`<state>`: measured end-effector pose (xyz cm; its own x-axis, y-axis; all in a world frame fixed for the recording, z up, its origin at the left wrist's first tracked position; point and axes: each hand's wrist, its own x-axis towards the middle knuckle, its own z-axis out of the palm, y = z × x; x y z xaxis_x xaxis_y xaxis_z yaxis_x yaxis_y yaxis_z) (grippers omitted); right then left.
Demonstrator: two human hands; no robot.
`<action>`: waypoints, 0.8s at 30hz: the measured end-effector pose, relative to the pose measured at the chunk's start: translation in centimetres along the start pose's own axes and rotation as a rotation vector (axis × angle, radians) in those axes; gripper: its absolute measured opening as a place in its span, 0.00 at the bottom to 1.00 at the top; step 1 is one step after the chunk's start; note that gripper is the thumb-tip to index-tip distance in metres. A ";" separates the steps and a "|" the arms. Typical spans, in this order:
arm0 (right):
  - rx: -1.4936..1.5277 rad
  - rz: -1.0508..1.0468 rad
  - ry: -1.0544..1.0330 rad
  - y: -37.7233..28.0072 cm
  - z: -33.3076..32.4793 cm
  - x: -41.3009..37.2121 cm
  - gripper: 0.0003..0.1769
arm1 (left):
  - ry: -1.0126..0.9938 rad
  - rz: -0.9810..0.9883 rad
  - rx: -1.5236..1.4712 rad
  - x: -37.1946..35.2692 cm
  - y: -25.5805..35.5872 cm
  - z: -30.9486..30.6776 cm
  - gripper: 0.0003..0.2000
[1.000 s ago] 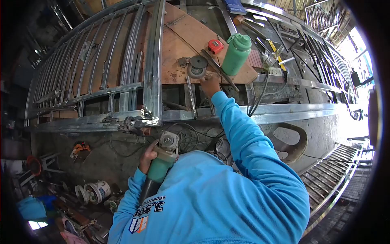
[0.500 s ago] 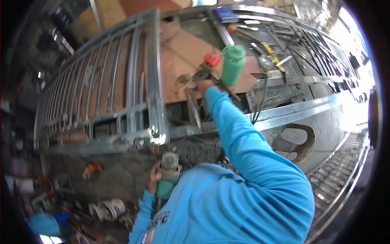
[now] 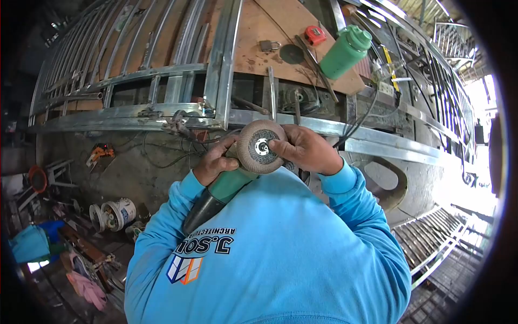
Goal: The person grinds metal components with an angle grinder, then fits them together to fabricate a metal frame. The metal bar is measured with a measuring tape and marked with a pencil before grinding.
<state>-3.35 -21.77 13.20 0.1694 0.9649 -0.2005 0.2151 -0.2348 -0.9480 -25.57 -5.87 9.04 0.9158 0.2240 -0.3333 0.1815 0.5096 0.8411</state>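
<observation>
A green angle grinder (image 3: 229, 184) lies tilted against my chest, its black rear end pointing down and left. My left hand (image 3: 216, 161) is closed around the grinder near its head. Over that head sits a round, grey-brown flap disc (image 3: 249, 154), facing up. My right hand (image 3: 308, 150) grips the disc's right edge, with the thumb pressed at the metal hub in its middle. Whether the disc is fastened cannot be seen. Beyond my hands, a wooden board (image 3: 253, 24) carries a padlock (image 3: 270, 46), a dark flat disc (image 3: 292, 54) and a red tape measure (image 3: 314, 35).
A green bottle (image 3: 344, 54) stands at the board's right side. A barred metal frame (image 3: 224, 70) spans the left, and a metal rail (image 3: 394, 150) runs right. Cables (image 3: 360, 121) hang nearby. On the floor are an orange tool (image 3: 101, 154) and a white bucket (image 3: 125, 209).
My right hand has drawn back from the board to the grinder and now holds the flap disc there. The grinder has come up in front of my chest. My view has shifted.
</observation>
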 end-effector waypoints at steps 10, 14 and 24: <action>-0.101 0.037 0.022 -1.2 -1.2 -0.9 0.24 | -0.111 0.023 0.083 1.6 -0.1 -0.6 0.36; -0.225 0.135 0.011 -3.3 -1.6 -1.0 0.23 | -0.095 -0.002 0.143 1.4 0.5 -0.6 0.36; -0.572 -0.466 0.252 -5.3 1.6 -1.6 0.20 | -0.112 -0.025 0.033 1.7 0.0 -1.2 0.41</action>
<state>-6.31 -21.90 18.18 0.1383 0.9392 0.3143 0.7688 0.0982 -0.6319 -24.46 -4.47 7.98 0.9447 0.1163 -0.3067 0.2153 0.4856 0.8473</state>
